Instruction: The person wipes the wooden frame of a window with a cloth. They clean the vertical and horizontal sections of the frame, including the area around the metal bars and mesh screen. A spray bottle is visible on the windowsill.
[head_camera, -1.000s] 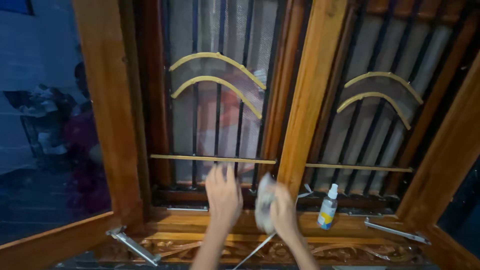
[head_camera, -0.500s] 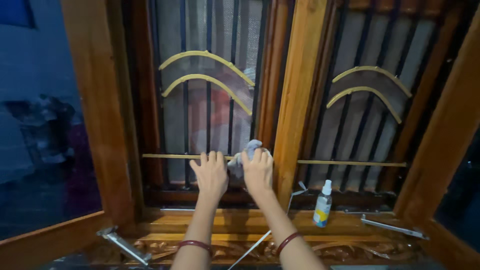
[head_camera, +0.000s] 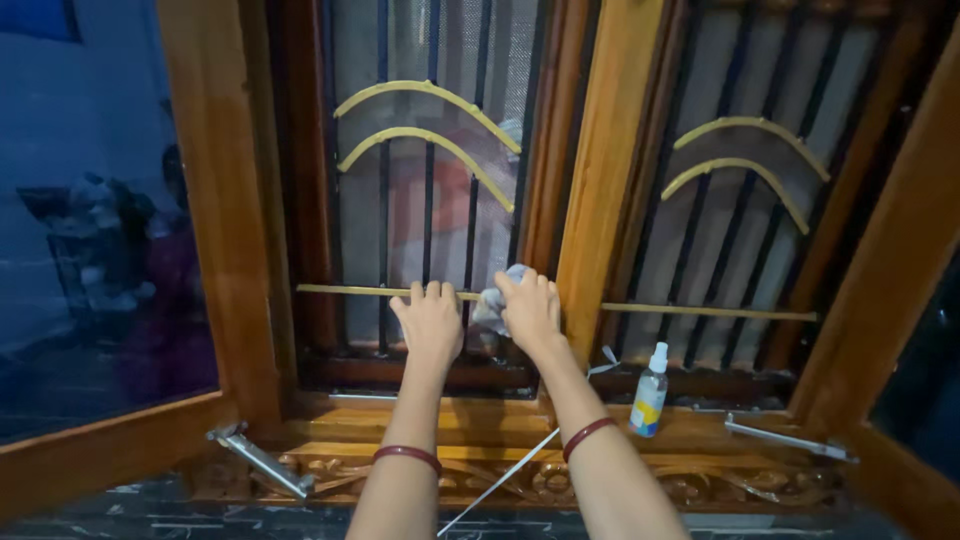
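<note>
Nearest the camera, two forearms rise side by side from the bottom edge, each with a dark red bangle at the wrist. Beneath them runs the carved wooden sill, with a small white-capped spray bottle standing well off to the right of both hands.

Further on, the left hand lies flat and empty, fingers together and pointing up, against the lower part of the barred window grille. The right hand is curled over a pale crumpled cloth, pressing it to the grille; the cloth bulges out on the thumb side, so it sits between the two hands, just left of the right palm and just right of the left fingertips.

Both sets of fingertips touch the thin brass-coloured crossbar, whose long axis runs left to right, square to the fingers. The right hand has the cloth; the left is just beside it.

Beyond the bars hangs a mesh screen.
</note>
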